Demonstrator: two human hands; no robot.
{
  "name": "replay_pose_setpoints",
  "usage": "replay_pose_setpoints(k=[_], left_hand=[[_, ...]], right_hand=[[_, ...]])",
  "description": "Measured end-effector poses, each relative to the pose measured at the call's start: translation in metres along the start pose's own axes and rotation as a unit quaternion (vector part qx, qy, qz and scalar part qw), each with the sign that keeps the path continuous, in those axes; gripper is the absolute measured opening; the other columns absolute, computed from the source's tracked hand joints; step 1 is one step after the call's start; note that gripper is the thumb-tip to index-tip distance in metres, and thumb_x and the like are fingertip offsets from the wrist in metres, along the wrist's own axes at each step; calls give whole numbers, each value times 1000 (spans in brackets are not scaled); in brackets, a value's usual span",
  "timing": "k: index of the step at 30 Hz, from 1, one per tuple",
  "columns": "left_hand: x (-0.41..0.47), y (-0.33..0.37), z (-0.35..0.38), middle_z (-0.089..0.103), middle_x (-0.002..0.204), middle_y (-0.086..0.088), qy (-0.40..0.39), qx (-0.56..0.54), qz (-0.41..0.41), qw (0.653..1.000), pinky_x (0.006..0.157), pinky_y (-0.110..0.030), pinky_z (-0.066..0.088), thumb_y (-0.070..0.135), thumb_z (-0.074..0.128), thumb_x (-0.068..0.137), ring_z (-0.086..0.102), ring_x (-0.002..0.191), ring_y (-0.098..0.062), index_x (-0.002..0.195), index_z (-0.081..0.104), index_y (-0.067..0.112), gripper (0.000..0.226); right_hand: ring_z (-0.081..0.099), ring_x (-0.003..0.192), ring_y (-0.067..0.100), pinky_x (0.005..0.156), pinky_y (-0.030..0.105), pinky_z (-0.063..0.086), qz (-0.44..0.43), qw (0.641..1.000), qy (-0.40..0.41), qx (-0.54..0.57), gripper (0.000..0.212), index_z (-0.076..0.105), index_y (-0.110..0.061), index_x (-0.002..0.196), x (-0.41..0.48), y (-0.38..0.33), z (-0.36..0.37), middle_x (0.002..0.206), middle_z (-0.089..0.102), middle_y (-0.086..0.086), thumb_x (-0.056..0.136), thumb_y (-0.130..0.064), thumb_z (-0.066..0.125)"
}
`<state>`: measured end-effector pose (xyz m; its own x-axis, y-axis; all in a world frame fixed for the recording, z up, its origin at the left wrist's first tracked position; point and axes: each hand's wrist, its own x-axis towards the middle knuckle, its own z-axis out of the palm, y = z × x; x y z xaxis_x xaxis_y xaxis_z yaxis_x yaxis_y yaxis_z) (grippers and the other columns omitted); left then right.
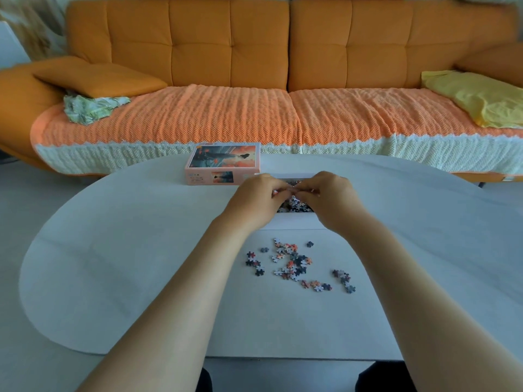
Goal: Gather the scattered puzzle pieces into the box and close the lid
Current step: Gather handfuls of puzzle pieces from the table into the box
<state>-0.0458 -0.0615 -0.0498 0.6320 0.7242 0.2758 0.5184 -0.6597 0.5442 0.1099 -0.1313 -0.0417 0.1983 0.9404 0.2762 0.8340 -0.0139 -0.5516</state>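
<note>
A white open box [294, 220] sits at the table's middle, holding several puzzle pieces, mostly hidden behind my hands. My left hand [256, 200] and my right hand [328, 198] hover together over the box, fingertips meeting and pinching puzzle pieces above it. The pink lid [223, 164] with its picture lies face up to the left of the box, near the table's far edge. Several loose puzzle pieces [294, 263] lie scattered on the table in front of the box, between my forearms.
The white table [113, 250] has a rounded left end. An orange sofa [283, 52] with a knitted throw [226, 117] stands behind it, carrying a cushion [99, 77] and a yellow cloth [478, 97].
</note>
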Motion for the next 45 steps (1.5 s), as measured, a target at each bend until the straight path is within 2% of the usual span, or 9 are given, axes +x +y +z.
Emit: replay_pose_setpoints(k=[6, 14, 17, 22, 26, 30, 35, 41, 45], left_hand=[[-5, -8, 0, 56, 133, 0, -38, 84, -11, 996, 108, -45, 33, 21, 43, 98, 40, 128, -27, 133, 58, 24, 38], [-28, -3, -3, 41, 146, 7, -100, 153, 18, 983, 110, -31, 20, 31, 45, 100, 31, 132, -17, 144, 45, 22, 46], [-36, -6, -3, 27, 156, 6, -106, 136, 6, 985, 115, -35, 15, 34, 43, 102, 19, 141, -15, 149, 37, 24, 49], [-46, -19, -2, 48, 141, 4, 22, 110, 73, 991, 107, -40, 30, 16, 50, 98, 36, 131, -19, 133, 59, 22, 37], [-63, -22, -5, 54, 112, 4, 92, 117, 102, 984, 93, -35, 39, -1, 54, 84, 46, 109, -19, 107, 68, 18, 33], [-82, -17, -11, 48, 103, 9, 10, 95, 56, 994, 77, -28, 39, 6, 55, 83, 49, 98, -14, 101, 60, 23, 26], [-101, -19, -15, 41, 115, 15, -149, 106, -49, 982, 94, -28, 38, 28, 58, 83, 32, 116, -4, 119, 52, 35, 38], [-100, -12, -5, 46, 103, 12, -120, 74, -29, 990, 83, -17, 37, 20, 57, 92, 43, 92, -3, 125, 61, 26, 34], [-96, -3, 6, 48, 117, 9, -118, 53, -21, 991, 90, -23, 42, 24, 53, 94, 45, 99, -6, 134, 52, 23, 40]], right_hand=[[56, 98, 24, 82, 32, 44, -19, 999, -26, -20, 27, 68, -21, 117, -1, 10, 0, 105, 63, 5, 101, -22, 47], [48, 126, 15, 107, 29, 37, -76, 985, -109, -109, 36, 61, -20, 130, -22, 6, 4, 136, 57, -5, 99, -18, 44], [45, 132, 16, 111, 30, 33, -84, 990, -60, -93, 36, 63, -20, 128, -26, 9, 4, 139, 55, -4, 96, -12, 48], [59, 89, 12, 82, 23, 48, -148, 987, 28, -47, 35, 76, -16, 99, -35, 3, -6, 99, 68, -3, 85, 6, 53], [60, 77, 2, 74, 18, 46, -97, 991, -80, -37, 32, 75, -24, 101, -52, -8, -13, 92, 63, -15, 91, -5, 51], [60, 104, 9, 91, 25, 49, -45, 976, -175, -118, 31, 68, -31, 117, -62, -1, -3, 120, 60, -12, 97, -17, 49], [53, 107, 17, 91, 32, 49, -14, 972, -185, -144, 42, 67, -29, 119, -69, 4, 12, 115, 53, -5, 92, -2, 48], [59, 92, 7, 79, 15, 44, 10, 976, -201, -88, 39, 67, -30, 118, -74, -4, -1, 114, 63, -9, 96, -7, 46], [59, 87, 0, 76, 15, 43, 29, 976, -201, -78, 32, 65, -36, 115, -77, 2, -29, 109, 63, -13, 91, -17, 57]])
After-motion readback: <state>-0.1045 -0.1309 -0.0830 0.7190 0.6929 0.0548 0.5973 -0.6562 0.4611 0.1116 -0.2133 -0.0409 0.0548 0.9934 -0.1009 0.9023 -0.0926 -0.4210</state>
